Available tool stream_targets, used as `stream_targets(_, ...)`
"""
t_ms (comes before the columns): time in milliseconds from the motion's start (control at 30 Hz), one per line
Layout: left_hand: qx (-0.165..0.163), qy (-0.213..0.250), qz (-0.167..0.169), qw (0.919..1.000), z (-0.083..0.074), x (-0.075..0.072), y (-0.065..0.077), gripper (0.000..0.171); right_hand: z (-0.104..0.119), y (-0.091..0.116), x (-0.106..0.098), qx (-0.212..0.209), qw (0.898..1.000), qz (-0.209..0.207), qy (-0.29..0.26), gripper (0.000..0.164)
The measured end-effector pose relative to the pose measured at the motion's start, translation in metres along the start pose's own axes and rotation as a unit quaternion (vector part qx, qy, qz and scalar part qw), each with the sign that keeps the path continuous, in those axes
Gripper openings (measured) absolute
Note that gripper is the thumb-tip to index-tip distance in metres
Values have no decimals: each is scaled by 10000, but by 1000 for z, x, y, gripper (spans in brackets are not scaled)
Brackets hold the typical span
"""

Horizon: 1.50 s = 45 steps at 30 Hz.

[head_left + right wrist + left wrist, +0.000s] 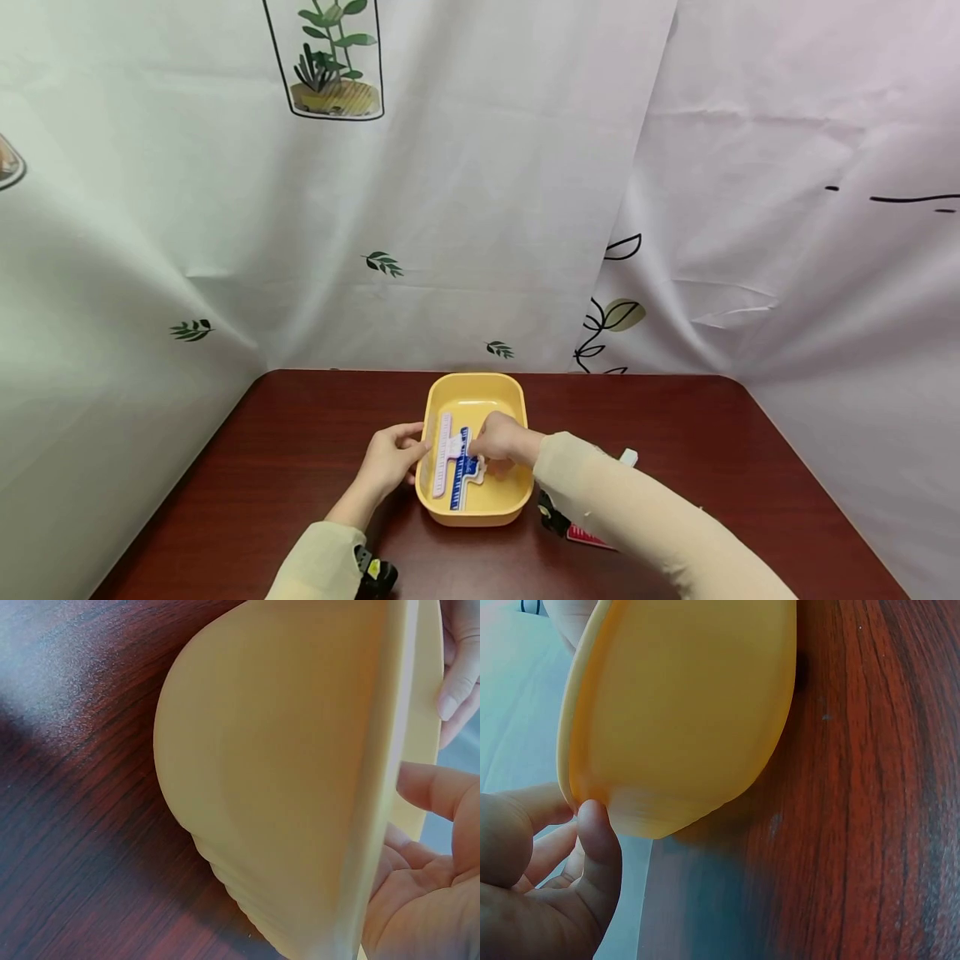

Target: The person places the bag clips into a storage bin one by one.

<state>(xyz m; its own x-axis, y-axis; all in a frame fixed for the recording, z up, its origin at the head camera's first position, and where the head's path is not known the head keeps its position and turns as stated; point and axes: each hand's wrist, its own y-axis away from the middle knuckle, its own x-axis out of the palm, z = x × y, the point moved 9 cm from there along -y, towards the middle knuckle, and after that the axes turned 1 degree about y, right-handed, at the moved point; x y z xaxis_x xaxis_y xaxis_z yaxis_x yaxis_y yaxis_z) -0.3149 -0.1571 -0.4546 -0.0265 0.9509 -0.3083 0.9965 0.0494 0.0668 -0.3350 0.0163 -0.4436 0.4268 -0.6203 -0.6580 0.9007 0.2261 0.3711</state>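
Note:
A yellow plastic basin (491, 510) stands on the table with rulers inside. A pale pink ruler (442, 467) lies along its left side. Right of that, a blue ruler (458, 483) with a wider, white-edged part slants across the basin floor. My left hand (392, 458) pinches the basin's left rim between thumb and fingers, which shows closely in the left wrist view. Reaching over the opposite rim, my right hand (501, 440) has its curled fingertips on the wider part of the blue ruler. The basin wall hides those fingertips in the right wrist view.
On the brown table (322, 433), a red ruler-like piece (588, 537) lies partly under the right sleeve. A small white object (628, 457) shows just beyond that sleeve. Patterned white cloth (480, 208) hangs behind the table and at both sides.

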Motion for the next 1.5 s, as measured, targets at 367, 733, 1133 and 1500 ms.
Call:
stream_targets(367,-10,-19,-11,10000,-2,0,0,41,1,1,-5,-91,9999,0,-93,20)
stream_targets(733,-62,-43,5,10000,0,0,0,41,1,7,-11,-77,9986,146,-507,23)
stream_targets(1133,-28,-114,6,9999,-1,0,2,41,-4,11,-21,-195,9958,208,-873,23)
stream_targets(1500,-31,-153,1,9999,-2,0,1,42,-5,13,-27,-520,9934,306,-980,24)
